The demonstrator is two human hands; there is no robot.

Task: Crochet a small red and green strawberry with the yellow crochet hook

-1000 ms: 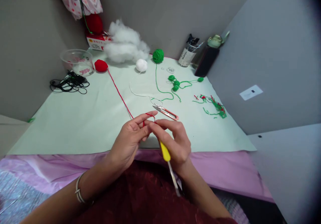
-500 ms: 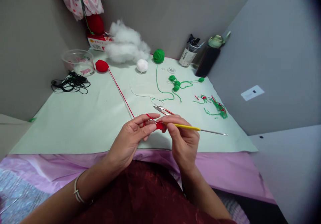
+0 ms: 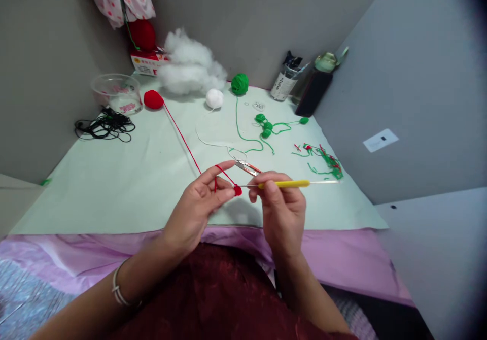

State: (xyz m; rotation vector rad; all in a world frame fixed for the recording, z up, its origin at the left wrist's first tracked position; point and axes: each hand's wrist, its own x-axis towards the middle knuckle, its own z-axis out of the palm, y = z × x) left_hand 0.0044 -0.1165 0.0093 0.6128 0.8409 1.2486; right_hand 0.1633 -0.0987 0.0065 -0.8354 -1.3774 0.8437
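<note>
Between thumb and fingers, my left hand (image 3: 198, 200) pinches a small red crochet piece (image 3: 238, 191). Red yarn (image 3: 182, 138) runs from a red yarn ball (image 3: 153, 99) to this hand and over its raised index finger. My right hand (image 3: 283, 208) grips a crochet hook (image 3: 289, 183) by its yellow handle. The hook's left metal end reaches the top of the red piece, where the yarn meets it; its exact tip is too small to make out. Just beyond my hands lie snips (image 3: 247, 166) with orange on the handle, partly covered by my right fingers.
White stuffing (image 3: 192, 66), a white yarn ball (image 3: 214, 99) and a green yarn ball (image 3: 239, 84) sit at the back. Small green pieces (image 3: 267, 128) and yarn scraps (image 3: 331, 163) lie right. Black cord (image 3: 108, 125) lies beside a clear tub (image 3: 117, 94). A dark bottle (image 3: 315, 91) stands back right.
My right hand has moved slightly right, away from my left, and the hook is now nearly level. The left index finger has risen, lifting the yarn, and more hook shaft shows.
</note>
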